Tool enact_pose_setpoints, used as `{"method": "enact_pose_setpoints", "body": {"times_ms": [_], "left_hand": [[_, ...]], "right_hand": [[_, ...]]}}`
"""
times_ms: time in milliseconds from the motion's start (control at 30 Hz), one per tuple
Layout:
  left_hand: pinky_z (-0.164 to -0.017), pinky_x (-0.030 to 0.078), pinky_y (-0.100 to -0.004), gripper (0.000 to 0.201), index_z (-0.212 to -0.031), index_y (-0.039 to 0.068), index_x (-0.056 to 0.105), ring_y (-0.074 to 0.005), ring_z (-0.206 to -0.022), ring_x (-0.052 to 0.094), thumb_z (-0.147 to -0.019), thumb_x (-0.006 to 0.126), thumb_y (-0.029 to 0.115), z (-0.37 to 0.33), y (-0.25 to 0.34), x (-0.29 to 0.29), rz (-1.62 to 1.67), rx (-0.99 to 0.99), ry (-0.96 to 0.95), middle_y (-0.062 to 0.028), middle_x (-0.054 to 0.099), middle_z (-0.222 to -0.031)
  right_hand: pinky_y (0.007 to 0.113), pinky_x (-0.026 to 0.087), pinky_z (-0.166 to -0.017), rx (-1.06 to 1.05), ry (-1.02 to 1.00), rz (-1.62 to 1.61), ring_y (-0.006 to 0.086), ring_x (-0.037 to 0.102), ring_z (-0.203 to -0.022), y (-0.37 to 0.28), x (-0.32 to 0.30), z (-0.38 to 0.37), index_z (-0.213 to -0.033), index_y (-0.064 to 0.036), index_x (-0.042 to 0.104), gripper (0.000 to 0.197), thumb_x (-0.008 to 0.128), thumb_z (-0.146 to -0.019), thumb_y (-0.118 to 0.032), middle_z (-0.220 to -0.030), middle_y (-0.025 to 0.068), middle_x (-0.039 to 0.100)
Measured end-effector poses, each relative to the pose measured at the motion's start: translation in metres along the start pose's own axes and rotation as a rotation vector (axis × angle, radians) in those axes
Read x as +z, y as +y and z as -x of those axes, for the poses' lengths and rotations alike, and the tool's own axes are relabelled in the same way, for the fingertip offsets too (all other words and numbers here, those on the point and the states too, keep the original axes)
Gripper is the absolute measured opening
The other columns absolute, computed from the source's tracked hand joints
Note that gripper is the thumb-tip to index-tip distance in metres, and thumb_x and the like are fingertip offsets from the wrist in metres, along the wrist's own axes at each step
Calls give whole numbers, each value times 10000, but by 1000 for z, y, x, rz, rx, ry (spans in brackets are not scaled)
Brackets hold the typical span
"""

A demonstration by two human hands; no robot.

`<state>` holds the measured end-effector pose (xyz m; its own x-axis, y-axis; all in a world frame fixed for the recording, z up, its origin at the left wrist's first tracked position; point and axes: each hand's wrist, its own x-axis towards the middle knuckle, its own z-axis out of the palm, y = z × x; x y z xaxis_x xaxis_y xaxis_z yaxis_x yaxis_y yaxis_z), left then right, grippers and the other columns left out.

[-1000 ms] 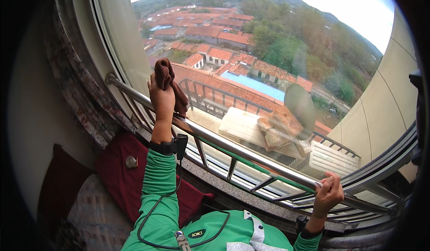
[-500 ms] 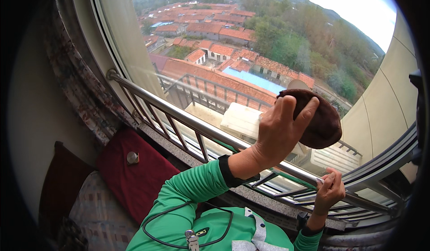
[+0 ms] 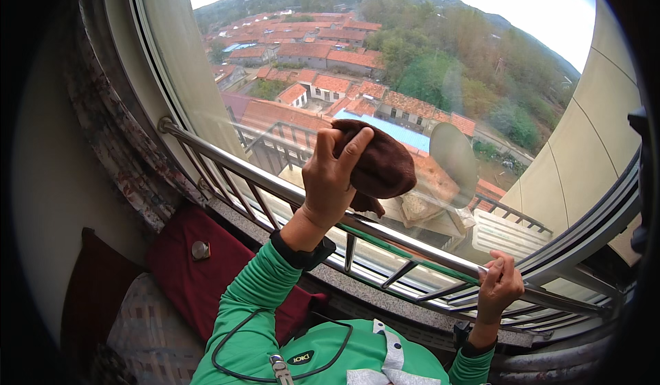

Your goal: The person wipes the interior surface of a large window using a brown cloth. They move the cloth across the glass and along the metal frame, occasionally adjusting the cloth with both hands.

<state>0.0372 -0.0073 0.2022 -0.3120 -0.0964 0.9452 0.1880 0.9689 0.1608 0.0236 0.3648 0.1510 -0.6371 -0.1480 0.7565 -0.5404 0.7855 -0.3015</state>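
Observation:
A dark brown cloth [image 3: 386, 163] is bunched in my left hand [image 3: 328, 182], its fingers bent over the near side. I hold it up against or just in front of the large window pane [image 3: 440, 75]; whether it touches the glass I cannot tell. A loose fold hangs below the hand, above the metal railing [image 3: 412, 253]. Farther right, my right hand [image 3: 500, 285] is closed on the railing's top bar. Both arms wear green sleeves with dark cuffs.
Left of me, a dark red cloth [image 3: 227, 282] covers a surface below the sill, with a small round metallic object [image 3: 200, 250] on it. A patterned curtain [image 3: 113, 130] hangs at the left. Beyond the glass are outdoor units and red roofs.
My left hand has moved left with the brown cloth, and a fold now hangs below it. My right hand stays on the railing. The view has shifted slightly.

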Motion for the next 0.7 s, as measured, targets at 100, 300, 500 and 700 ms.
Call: {"method": "enact_pose_setpoints", "body": {"times_ms": [100,300,500,700], "left_hand": [[-799,569,-426,617,-1372,148,631,-332,-909,666,-783,773,26,4,-81,-23,-143,-181,145,-111,537,-1074],[-954,479,-517,395,-1264,-26,582,-496,-1049,574,-885,663,46,-3,-157,-45,-86,-914,21,-265,570,-1153],[-868,535,-478,700,-1448,73,487,-420,-1034,597,-800,729,-33,-28,-21,10,-80,-289,252,-197,482,-1135],[-723,571,-391,697,-1402,153,591,-296,-991,625,-740,770,24,-36,141,48,22,33,8,-111,453,-1081]], "right_hand": [[380,464,-616,-3,-3,15,271,612,-581,-1,0,-1,-986,-93,711,185,532,-960,-137,-641,41,626],[391,454,-609,4,-4,12,274,600,-569,-4,0,-3,-975,-105,707,176,532,-959,-120,-626,40,605],[400,451,-601,-53,-17,-9,276,608,-570,-6,-4,-7,-976,-113,708,169,541,-954,-95,-616,51,593],[397,493,-626,37,-155,-153,275,640,-597,-2,-21,-10,-925,-85,722,117,610,-956,-96,-702,75,682]]}}
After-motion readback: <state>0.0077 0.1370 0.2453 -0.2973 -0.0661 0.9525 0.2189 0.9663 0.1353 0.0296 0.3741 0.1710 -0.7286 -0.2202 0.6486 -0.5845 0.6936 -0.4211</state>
